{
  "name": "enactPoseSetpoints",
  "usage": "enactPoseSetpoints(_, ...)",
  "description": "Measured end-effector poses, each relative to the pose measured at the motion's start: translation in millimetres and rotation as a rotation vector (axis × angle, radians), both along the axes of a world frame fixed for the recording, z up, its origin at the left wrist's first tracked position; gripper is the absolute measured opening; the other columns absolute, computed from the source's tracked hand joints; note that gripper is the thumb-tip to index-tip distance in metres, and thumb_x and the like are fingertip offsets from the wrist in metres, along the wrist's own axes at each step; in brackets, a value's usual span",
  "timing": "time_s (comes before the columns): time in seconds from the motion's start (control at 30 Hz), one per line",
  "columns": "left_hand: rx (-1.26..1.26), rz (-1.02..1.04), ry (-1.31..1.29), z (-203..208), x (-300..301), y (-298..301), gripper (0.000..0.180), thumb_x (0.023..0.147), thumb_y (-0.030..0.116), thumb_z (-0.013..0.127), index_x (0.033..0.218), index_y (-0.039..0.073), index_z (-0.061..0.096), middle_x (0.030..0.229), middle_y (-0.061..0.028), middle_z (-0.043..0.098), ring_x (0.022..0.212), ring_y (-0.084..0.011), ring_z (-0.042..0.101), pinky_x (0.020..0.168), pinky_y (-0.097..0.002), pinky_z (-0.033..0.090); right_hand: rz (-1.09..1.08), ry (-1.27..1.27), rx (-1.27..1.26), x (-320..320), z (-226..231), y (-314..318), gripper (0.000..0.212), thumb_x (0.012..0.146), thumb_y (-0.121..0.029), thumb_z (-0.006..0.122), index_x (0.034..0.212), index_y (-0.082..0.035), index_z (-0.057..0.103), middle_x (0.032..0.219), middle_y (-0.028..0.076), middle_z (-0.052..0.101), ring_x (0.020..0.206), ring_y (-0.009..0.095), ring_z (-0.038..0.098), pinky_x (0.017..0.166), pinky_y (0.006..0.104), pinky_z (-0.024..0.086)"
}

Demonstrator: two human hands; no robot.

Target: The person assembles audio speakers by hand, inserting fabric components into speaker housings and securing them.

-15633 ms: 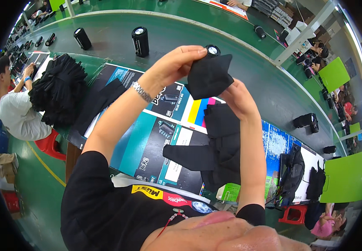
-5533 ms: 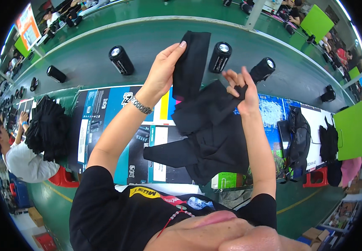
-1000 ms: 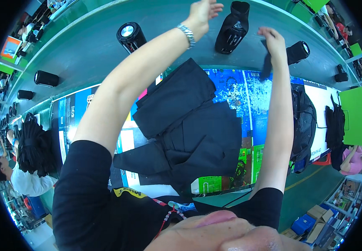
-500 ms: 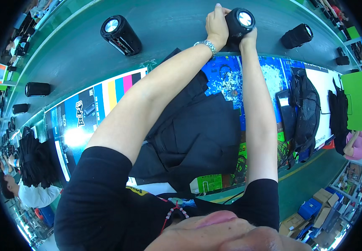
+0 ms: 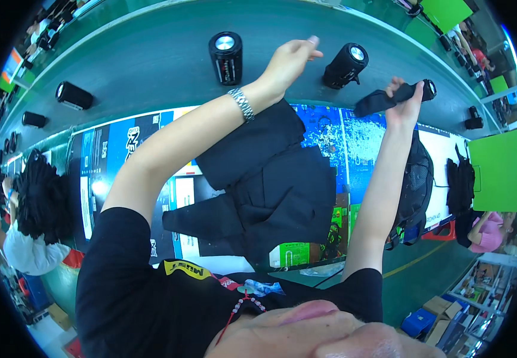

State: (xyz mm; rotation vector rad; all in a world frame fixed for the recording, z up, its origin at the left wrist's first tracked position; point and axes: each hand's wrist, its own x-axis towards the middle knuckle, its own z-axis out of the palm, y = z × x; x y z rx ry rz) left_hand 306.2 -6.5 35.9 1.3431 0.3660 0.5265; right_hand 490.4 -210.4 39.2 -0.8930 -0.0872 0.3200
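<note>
My right hand (image 5: 406, 102) is closed around a black cylindrical speaker (image 5: 430, 89) that lies on its side, its round end past my thumb. A floppy black fabric piece (image 5: 373, 104) sticks out on the other side of that hand; whether it wraps the speaker I cannot tell. My left hand (image 5: 288, 64), with a metal watch at its wrist, hovers empty over the dark green belt (image 5: 288, 24), fingers apart. Between the hands stands a black speaker (image 5: 345, 68) with a shiny silver top. Left of my left hand another upright speaker (image 5: 227, 59) stands.
Flat black fabric pieces (image 5: 288, 197) lie on the printed table covering before me. A black mesh bag (image 5: 414, 179) is at right, a dark fabric bundle (image 5: 40, 197) at far left. More speakers (image 5: 74, 95) stand along the belt. Co-workers sit at both sides.
Both hands have let go of the upright speaker, which now stands free on the belt. My right hand has moved right and taken hold of another speaker; my left has drawn back left.
</note>
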Motion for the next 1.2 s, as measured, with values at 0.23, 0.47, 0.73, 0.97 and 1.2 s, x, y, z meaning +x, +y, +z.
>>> enactPoseSetpoints(0.23,0.203,-0.285,-0.079,25,-71,-20,0.027,0.087,0.019,0.069,0.107,0.0,0.065,0.091,-0.0014,0.065,0.084,-0.0051,0.058,0.074,-0.0198,0.046,0.668,0.073,0.19,-126,47,54,0.051,0.098,-0.036,0.046,0.111,0.012,0.053,0.109,0.022,0.057,0.096,0.027,0.055,0.085,0.035,0.046)
enactPoseSetpoints(0.47,0.133,0.147,-0.21,29,-110,-1,0.019,0.089,0.015,0.066,0.1,0.0,0.066,0.089,-0.0007,0.062,0.081,-0.0049,0.056,0.072,-0.0189,0.045,0.789,0.288,0.368,-186,35,70,0.044,0.098,-0.029,0.044,0.124,0.006,0.049,0.122,0.017,0.055,0.117,0.029,0.052,0.103,0.0395,0.04)
enactPoseSetpoints(0.73,0.351,0.248,-0.321,8,-113,-12,0.025,0.088,0.008,0.058,0.111,-0.001,0.058,0.095,-0.0068,0.061,0.082,-0.014,0.058,0.073,-0.026,0.049,0.56,-0.215,-0.059,-223,22,92,0.034,0.084,-0.003,0.068,0.115,-0.003,0.055,0.099,0.003,0.062,0.094,0.009,0.059,0.075,0.0192,0.046)
enactPoseSetpoints(0.97,-0.607,-0.18,-0.275,14,-134,-1,0.036,0.1,0.034,0.048,0.111,0.002,0.06,0.1,-0.0058,0.063,0.092,-0.0123,0.06,0.086,-0.0317,0.049,0.604,-0.342,-0.105,-202,16,86,0.013,0.084,0.0,0.065,0.091,-0.006,0.057,0.086,-0.001,0.06,0.075,0.006,0.057,0.067,0.0206,0.043)
enactPoseSetpoints(1.2,-0.576,-0.381,-0.289,10,-146,27,0.024,0.096,0.024,0.057,0.107,0.003,0.062,0.105,-0.0058,0.065,0.098,-0.0135,0.059,0.092,-0.0334,0.046,0.807,-0.317,-0.169,-193,24,75,0.014,0.084,-0.005,0.063,0.086,-0.01,0.05,0.084,-0.003,0.055,0.081,0.006,0.053,0.075,0.0227,0.043)
